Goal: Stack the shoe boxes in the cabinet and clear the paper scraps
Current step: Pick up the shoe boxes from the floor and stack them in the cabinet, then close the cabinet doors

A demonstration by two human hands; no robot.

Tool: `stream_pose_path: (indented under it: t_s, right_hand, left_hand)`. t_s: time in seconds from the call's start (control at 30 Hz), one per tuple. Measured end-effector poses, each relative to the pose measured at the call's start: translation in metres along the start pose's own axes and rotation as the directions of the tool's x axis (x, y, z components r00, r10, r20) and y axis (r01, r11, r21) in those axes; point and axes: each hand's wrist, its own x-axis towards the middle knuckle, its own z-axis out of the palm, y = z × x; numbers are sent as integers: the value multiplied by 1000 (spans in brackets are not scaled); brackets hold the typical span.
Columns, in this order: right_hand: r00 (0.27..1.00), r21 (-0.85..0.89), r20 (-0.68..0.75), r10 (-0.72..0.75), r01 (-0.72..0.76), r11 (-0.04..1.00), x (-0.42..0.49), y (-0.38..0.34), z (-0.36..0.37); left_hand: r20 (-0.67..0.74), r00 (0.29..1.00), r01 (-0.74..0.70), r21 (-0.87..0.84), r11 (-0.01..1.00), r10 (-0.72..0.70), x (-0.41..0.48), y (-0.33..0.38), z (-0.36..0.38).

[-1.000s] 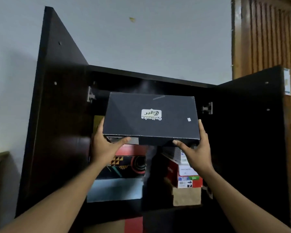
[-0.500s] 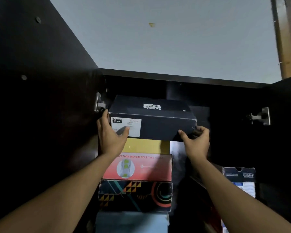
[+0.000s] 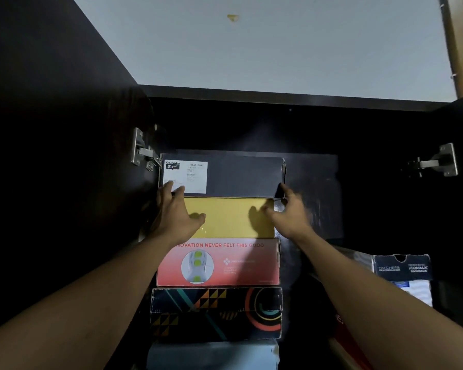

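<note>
Nearest you, the stack rises against the left side of the cabinet (image 3: 251,93). A light blue box (image 3: 211,355) is at the bottom, with a black patterned box (image 3: 214,313) on it, then a red box (image 3: 238,263), then a yellow box (image 3: 227,217). Off to the right, a Skechers box (image 3: 401,268) stands well apart from the stack.

Your hands are apart, one at each lower front corner of the black Onitsuka Tiger box (image 3: 241,177), which lies on top of the yellow box. Your left hand (image 3: 175,217) has straight fingers pressed flat against the white label (image 3: 186,176). Your right hand (image 3: 286,217) is blurred at the right corner, so I cannot tell whether it grips or only pushes.

The box looks nearly seated. To finish well, push evenly with both hands so that it slides straight back instead of twisting. Brace the yellow box with your thumbs, since a stack this tall could shift. Mind the left hinge (image 3: 142,153), which sits just beside the box's upper left corner. Let go only once the box rests flat and square with the fronts below. No paper scraps show in this view.
</note>
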Motion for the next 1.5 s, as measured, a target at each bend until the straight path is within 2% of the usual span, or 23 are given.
stream_pose_path:
  t_s: [0.1,0.2,0.3,0.43,0.57,0.73,0.83,0.93,1.0,1.13,1.23,1.33,1.43,1.5]
  right_hand:
    - [994,-2,76,73,-73,997,8,0,10]
    - [978,-121,153,143,-125,985,16,7,14]
    - [963,-193,214,166,-125,973,20,14,12]
    - [925,-206,323,200,-137,969,16,9,2]
    - [938,-244,310,155,-79,967,-11,-4,-2]
    - [942,-256,308,136,-56,965,-52,-23,-18]
    - [955,-233,281,97,-31,972,-75,-41,-38]
    - [971,-136,219,94,-65,989,-102,-63,-56]
    - [981,-58,176,82,-73,996,-131,-83,-64]
    - [983,74,179,48,-62,995,-212,-119,-59]
    - [967,202,255,0,-53,978,-280,-149,-35]
    - [940,304,333,-70,-37,952,-335,-176,2]
    - [906,358,395,-154,2,934,-376,-204,36]
    - [901,402,384,-201,33,915,-395,-222,52]
  left_hand:
    - [100,994,34,34,999,-37,11,-4,0]
    - [197,977,55,157,986,-86,15,-7,3]
    - [219,970,60,210,976,-107,17,-6,2]
    - [320,936,74,229,971,-147,21,-5,-4]
    - [462,871,112,151,982,-171,8,-4,-8]
    - [517,850,97,35,995,-101,-30,-6,-13]
    - [448,889,123,-32,992,-96,-51,5,-30]
    - [274,957,148,-179,973,-95,-89,37,-59]
    - [167,978,168,-301,939,-122,-123,68,-89]
    - [115,993,84,-483,872,-32,-204,98,-164]
    - [76,997,4,-427,904,32,-276,88,-229]
    - [-61,996,-82,-348,934,64,-337,66,-288]
    - [-202,979,-68,-320,945,2,-363,28,-323]
    - [-202,977,8,-267,964,-64,-368,1,-330]
